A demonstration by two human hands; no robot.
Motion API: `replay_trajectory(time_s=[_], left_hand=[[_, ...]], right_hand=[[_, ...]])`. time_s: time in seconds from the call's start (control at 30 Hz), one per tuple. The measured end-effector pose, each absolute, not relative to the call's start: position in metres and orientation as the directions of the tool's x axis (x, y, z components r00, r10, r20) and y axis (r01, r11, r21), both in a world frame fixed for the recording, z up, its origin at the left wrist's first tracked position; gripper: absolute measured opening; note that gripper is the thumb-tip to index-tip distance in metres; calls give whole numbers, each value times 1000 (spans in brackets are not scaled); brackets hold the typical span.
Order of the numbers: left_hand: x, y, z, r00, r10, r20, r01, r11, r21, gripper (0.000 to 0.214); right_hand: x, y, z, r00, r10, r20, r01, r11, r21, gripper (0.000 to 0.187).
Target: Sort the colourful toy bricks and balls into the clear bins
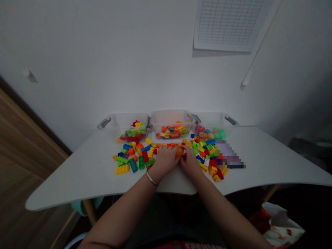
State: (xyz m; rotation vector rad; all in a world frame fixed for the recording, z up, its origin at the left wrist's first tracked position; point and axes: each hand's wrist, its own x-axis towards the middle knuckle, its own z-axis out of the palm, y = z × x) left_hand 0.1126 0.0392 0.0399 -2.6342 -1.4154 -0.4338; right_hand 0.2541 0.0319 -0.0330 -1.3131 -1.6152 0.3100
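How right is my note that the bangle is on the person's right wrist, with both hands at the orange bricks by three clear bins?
Not quite: the head view shows the bangle on the left wrist, not the right. The rest stands: the left hand and right hand are at the orange bricks, by three clear bins.

A home room, with a white desk [77, 166] and toy-brick bins [171, 119].

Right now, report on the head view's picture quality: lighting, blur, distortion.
Head view: dim, flat light, a shadow under the wall chart; wide-angle distortion bends the edges of the white table; the left hand and right hand look soft; a pixelated patch hides something beside the bricks.
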Motion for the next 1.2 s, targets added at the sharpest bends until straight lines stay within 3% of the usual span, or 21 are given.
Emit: replay_trajectory(time_s=[0.4, 0.67, 0.8, 0.93, 1.03, 1.13, 1.2], left_hand=[[114, 53, 38, 438, 881, 179, 861, -469, 197, 38], [107, 55, 40, 483, 863, 149, 841, -504, 195, 33], [101, 60, 47, 442, 870, 217, 828, -489, 274, 30], [90, 69, 61, 370, 871, 322, 735, -487, 471, 29], [79, 75, 74, 257, 835, 487, 623, -528, 577, 32], [67, 84, 89, 150, 709, 689, 593, -622, 512, 32], [61, 93, 98, 116, 652, 749, 628, -633, 453, 31]], right_hand=[[255, 32, -33, 76, 849, 523, 591, 384, -709, 55], [259, 37, -35, 133, 873, 470, 568, 322, -758, 47], [259, 38, -37, 138, 867, 478, 565, 328, -757, 46], [258, 39, -39, 150, 865, 478, 554, 326, -766, 47], [258, 38, -38, 143, 865, 480, 564, 327, -758, 45], [258, 38, -37, 135, 856, 498, 582, 338, -739, 44], [258, 37, -36, 138, 849, 509, 592, 342, -730, 45]])
